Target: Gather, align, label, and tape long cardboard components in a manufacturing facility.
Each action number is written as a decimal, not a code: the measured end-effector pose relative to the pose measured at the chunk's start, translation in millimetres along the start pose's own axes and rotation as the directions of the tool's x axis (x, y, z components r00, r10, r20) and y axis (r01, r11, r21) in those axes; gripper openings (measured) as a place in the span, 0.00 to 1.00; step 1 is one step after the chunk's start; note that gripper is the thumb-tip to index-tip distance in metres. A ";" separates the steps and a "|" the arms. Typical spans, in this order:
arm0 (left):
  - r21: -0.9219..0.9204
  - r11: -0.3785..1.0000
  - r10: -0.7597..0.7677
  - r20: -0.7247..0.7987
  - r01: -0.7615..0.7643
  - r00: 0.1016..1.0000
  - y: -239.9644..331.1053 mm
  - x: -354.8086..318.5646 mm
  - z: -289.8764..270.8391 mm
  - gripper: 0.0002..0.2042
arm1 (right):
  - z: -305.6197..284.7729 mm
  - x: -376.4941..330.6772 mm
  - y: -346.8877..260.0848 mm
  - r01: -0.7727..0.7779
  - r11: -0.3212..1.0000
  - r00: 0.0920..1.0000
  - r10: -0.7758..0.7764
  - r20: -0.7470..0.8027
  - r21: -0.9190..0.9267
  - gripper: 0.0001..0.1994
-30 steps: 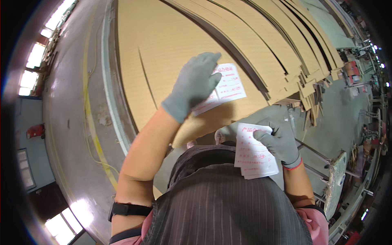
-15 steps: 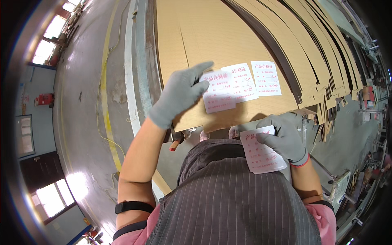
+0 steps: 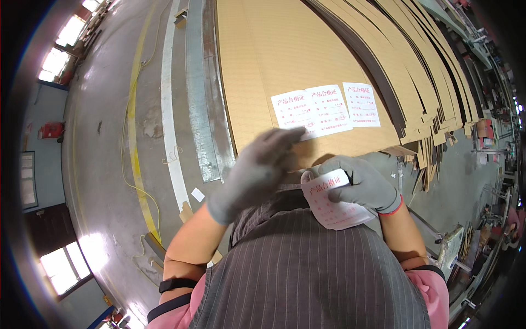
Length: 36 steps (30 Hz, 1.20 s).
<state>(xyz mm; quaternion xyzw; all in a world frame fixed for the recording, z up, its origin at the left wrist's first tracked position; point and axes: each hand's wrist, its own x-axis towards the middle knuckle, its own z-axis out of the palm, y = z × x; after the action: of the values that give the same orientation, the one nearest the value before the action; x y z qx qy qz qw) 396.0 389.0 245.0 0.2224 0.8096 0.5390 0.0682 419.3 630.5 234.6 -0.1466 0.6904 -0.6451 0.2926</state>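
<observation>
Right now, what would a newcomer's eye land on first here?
Three white labels with red print lie side by side on the top brown cardboard sheet of a big fanned stack. Just below, the grey-gloved left hand hovers blurred at the nearest label's lower edge, while the gloved right hand holds a stack of labels against the striped apron.

This is a factory floor — a plant where corrugated cardboard is worked, by the look of it. Large flat cardboard sheets point(image 3: 285, 60) lie fanned in a deep stack point(image 3: 416, 71) that fills the upper view, beside a bare concrete floor point(image 3: 104, 153) marked with a painted yellow line point(image 3: 131, 126) and a white one point(image 3: 169, 120). High windows point(image 3: 55, 49) throw daylight across the hall, and metal frames and machinery point(image 3: 482, 137) crowd the right edge — nothing domestic anywhere.
</observation>
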 end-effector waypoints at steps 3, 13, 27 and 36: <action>-0.041 0.997 -0.065 0.028 0.066 0.997 6.2 2.2 -10.9 0.15 | 3.7 4.3 -3.5 -0.071 0.996 0.993 0.076 -0.089 0.055 0.17; 0.229 0.972 0.010 0.181 -0.052 0.983 12.1 -5.9 19.1 0.19 | 15.1 11.7 -19.6 -0.095 0.995 0.984 0.092 -0.151 -0.011 0.13; 0.475 0.856 0.237 -0.008 -0.205 0.971 -0.8 -6.0 21.8 0.20 | 12.0 13.4 -9.6 -0.155 0.986 0.968 0.163 -0.192 0.056 0.13; 0.160 0.987 0.021 -0.030 -0.016 0.999 -5.2 -1.7 -3.2 0.07 | 9.7 25.2 -11.0 0.012 0.999 0.976 -0.020 -0.219 -0.038 0.12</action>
<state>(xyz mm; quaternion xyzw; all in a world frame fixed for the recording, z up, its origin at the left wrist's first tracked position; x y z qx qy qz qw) 394.9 383.9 241.4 0.2259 0.8491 0.4763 0.0324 403.3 606.7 239.9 -0.0854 0.7289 -0.6470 0.2069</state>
